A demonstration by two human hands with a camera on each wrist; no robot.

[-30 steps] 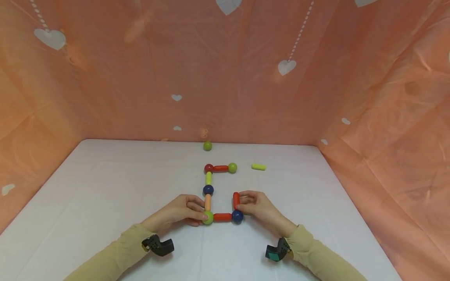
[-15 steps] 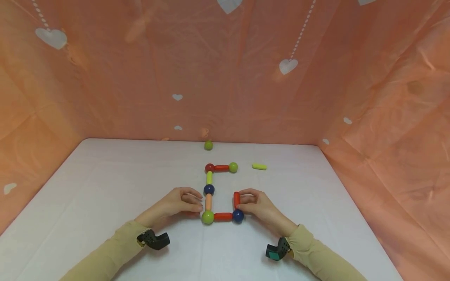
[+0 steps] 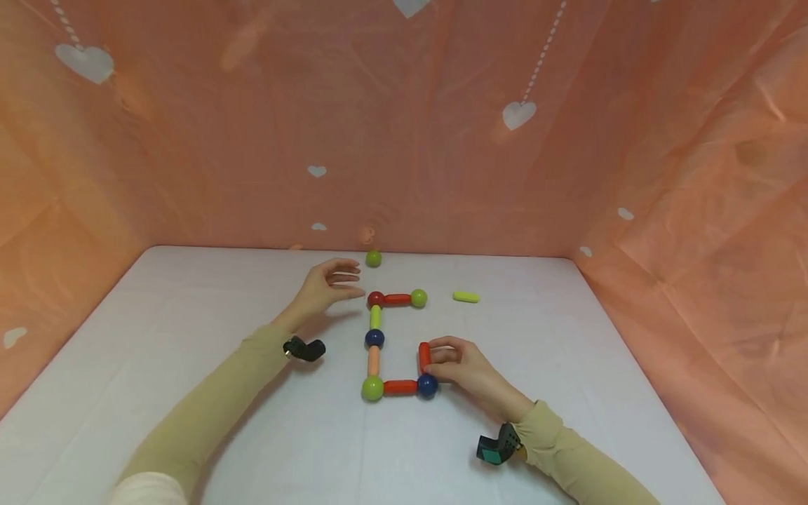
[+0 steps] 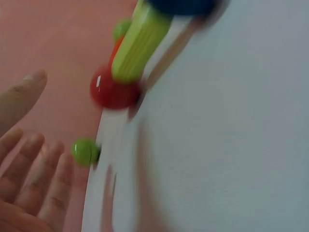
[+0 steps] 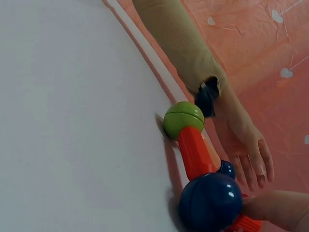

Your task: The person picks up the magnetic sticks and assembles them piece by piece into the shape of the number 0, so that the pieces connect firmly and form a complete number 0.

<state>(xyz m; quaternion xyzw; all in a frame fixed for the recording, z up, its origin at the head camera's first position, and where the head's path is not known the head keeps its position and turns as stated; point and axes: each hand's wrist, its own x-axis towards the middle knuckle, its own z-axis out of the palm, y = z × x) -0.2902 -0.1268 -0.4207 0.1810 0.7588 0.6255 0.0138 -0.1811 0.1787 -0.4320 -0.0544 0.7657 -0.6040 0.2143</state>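
Note:
Balls and rods joined end to end lie on the white table (image 3: pixel 252 435). At the near right corner my right hand (image 3: pixel 470 368) pinches an upright-lying red rod (image 3: pixel 424 356) above a blue ball (image 3: pixel 427 386). Another red rod (image 3: pixel 400 387) links that ball to a green ball (image 3: pixel 372 388). Up the left side run a peach rod (image 3: pixel 374 361), a second blue ball (image 3: pixel 374 338), a yellow-green rod (image 3: pixel 375 317) and a red ball (image 3: pixel 376 300). My left hand (image 3: pixel 322 284), fingers spread and holding nothing, hovers left of the red ball, near a loose green ball (image 3: pixel 374 259).
From the red ball a red rod (image 3: pixel 398 299) leads right to a green ball (image 3: pixel 419 298). A loose yellow-green rod (image 3: pixel 466 297) lies farther right. An orange cloth (image 3: pixel 442 175) with pale hearts stands behind the table's back edge.
My left hand has let go of the near green ball and moved away from me, up toward the loose green ball. The right hand stays on its red rod.

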